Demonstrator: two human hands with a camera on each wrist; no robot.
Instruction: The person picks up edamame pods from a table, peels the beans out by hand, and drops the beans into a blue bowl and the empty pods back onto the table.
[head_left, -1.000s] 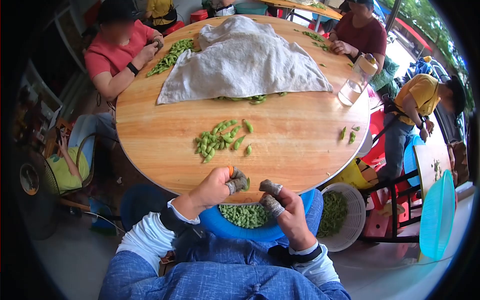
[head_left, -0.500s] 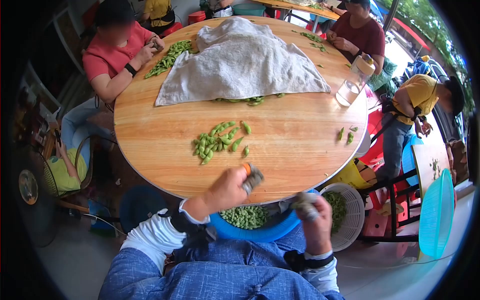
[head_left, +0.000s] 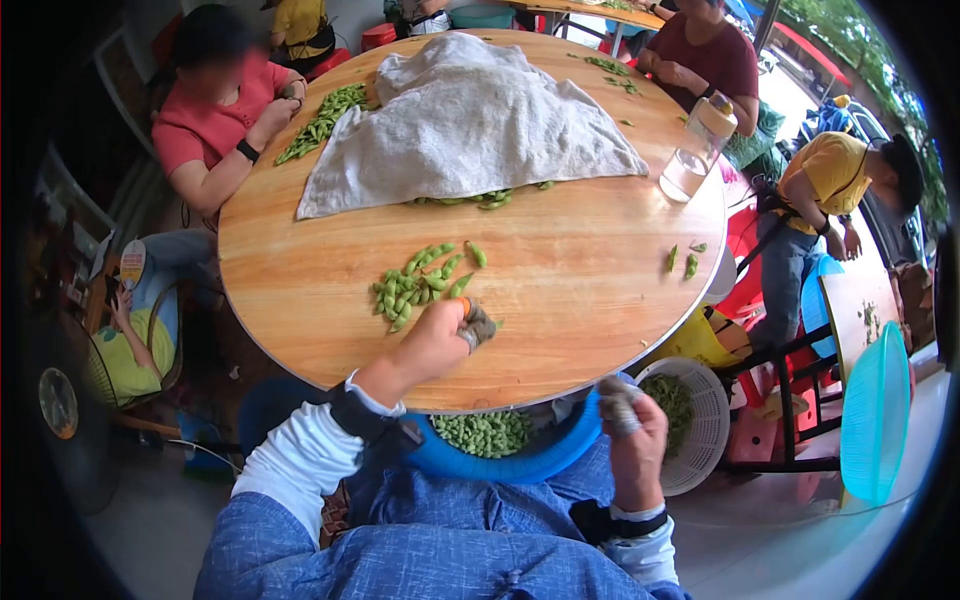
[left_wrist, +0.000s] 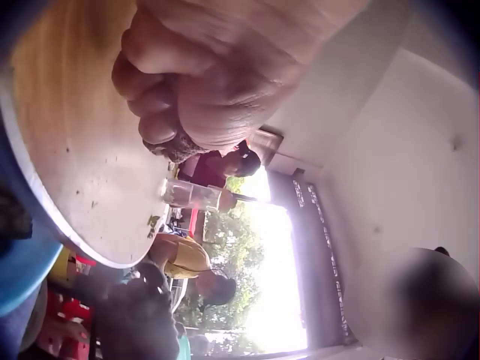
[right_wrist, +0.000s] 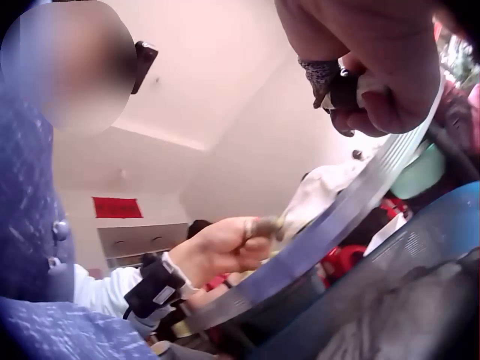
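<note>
My left hand (head_left: 425,345) reaches over the near part of the wooden table (head_left: 560,300), its wrapped thumb and finger pinching a small green pod (head_left: 499,324) that is mostly hidden. Beyond it lies a loose group of green pods (head_left: 405,290). In the left wrist view, the left hand (left_wrist: 210,75) has its fingers curled. Off the table's near edge, at the right, my right hand (head_left: 635,440) hangs in the air above the blue basin's side, fingers curled. The right wrist view shows that hand (right_wrist: 367,67) with wrapped fingertips and nothing clearly held. Shelled beans (head_left: 483,432) fill part of the blue basin (head_left: 540,465).
A grey-white cloth (head_left: 470,130) covers a heap of pods mid-table. A clear bottle (head_left: 690,165) stands at the right, near a few stray pods (head_left: 691,265). A white basket (head_left: 705,450) sits on the floor at right. Other people sit around the table.
Both hands have moved apart. The left has gone forward onto the table and pinches a pod there; the right has moved right, away from the basin's middle. The camera view has shifted slightly.
</note>
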